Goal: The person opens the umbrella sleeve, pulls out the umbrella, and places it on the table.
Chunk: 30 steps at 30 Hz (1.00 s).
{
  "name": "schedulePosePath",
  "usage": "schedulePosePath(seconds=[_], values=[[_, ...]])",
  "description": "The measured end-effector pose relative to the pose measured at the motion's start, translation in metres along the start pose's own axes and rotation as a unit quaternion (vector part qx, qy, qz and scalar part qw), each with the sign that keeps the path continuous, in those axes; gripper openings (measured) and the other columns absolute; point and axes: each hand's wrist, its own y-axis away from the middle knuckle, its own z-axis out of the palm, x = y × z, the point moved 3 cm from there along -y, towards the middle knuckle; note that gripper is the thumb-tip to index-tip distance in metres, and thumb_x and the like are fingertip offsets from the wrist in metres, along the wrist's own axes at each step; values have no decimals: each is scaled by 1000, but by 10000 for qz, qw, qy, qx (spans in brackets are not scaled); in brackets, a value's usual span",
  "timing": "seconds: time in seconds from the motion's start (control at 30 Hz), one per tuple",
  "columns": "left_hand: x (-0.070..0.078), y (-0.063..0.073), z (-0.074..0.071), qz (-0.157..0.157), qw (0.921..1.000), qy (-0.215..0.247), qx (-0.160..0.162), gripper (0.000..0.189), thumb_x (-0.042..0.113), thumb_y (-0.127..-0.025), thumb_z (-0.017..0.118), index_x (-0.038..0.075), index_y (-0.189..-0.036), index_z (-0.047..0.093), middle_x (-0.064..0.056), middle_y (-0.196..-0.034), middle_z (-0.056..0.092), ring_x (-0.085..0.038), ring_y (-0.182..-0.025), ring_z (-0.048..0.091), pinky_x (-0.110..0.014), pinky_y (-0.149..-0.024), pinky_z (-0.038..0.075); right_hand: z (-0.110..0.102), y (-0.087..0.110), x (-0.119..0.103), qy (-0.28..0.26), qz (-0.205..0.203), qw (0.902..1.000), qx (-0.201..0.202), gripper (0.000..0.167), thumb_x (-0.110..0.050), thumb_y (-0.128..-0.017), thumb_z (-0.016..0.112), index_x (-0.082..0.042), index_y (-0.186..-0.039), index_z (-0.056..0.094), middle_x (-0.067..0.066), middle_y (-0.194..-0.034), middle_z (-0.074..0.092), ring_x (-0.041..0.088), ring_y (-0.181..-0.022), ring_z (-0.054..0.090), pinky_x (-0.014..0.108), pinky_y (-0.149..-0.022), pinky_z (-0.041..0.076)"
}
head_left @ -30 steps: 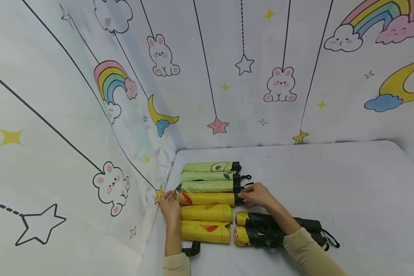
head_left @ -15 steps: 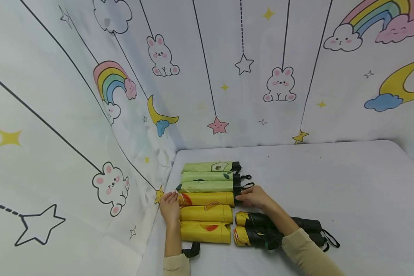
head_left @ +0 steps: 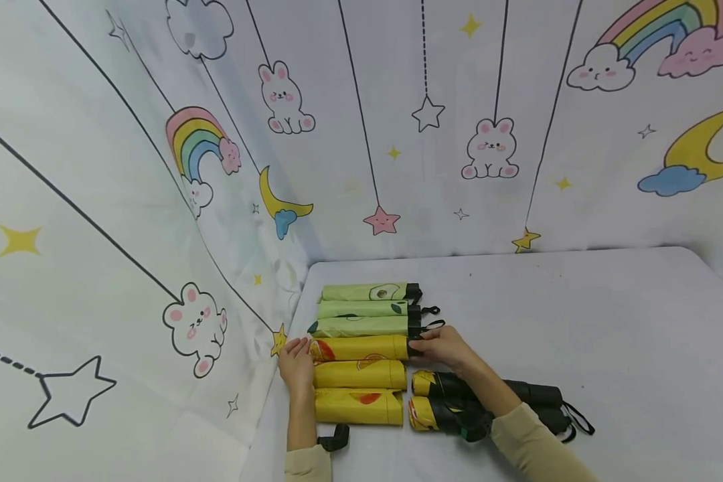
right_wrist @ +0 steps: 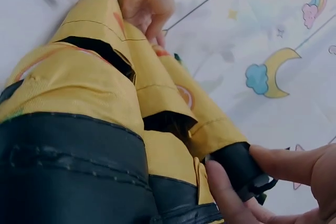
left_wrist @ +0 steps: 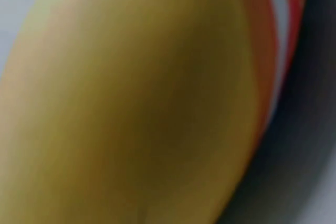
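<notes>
A folded umbrella in a yellow fruit-print sleeve (head_left: 361,348) lies below the green ones in the head view. My right hand (head_left: 442,348) pinches its black handle (right_wrist: 236,166) between thumb and fingers, as the right wrist view shows. At its other end is my left hand (head_left: 296,361), fingertips right at the sleeve's tip, fingers loosely bent. Two more yellow sleeves (head_left: 358,405) lie below it, with dark open ends in the right wrist view. Blurred yellow fabric (left_wrist: 131,98) with a red and white stripe fills the left wrist view.
Several green avocado-print umbrellas (head_left: 361,327) lie just beyond, their black handles to the right. Under my right forearm are two black-and-yellow folded umbrellas (head_left: 533,391) with wrist loops. A white cloth with cartoon prints (head_left: 361,134) rises behind and at the left of the white table (head_left: 578,301).
My right hand has moved slightly left and down from the wrist loop onto the black handle. The umbrella's handle end has shifted slightly left. My left hand has stayed nearly in place.
</notes>
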Motion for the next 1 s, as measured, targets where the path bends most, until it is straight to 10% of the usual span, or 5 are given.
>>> schedulePosePath(seconds=[0.47, 1.0], values=[[-4, 2, -3, 9, 9994, -255, 219, 47, -17, -94, 49, -8, -140, 49, -29, -138, 61, -43, -127, 61, -25, -86, 54, -4, 10, -8, -452, 35, 9984, 350, 63, -13, -95, 78, 22, -139, 49, 39, -138, 56, 34, -91, 78, 46, -93, 59], [-4, 2, -2, 8, 9992, 234, 327, 53, -24, -89, 48, -10, -140, 47, -30, -137, 59, -44, -126, 62, -42, -104, 53, -14, 17, -6, -739, -77, 9961, 480, 66, -15, -91, 83, 20, -138, 51, 30, -123, 70, 36, -91, 78, 48, -92, 60]])
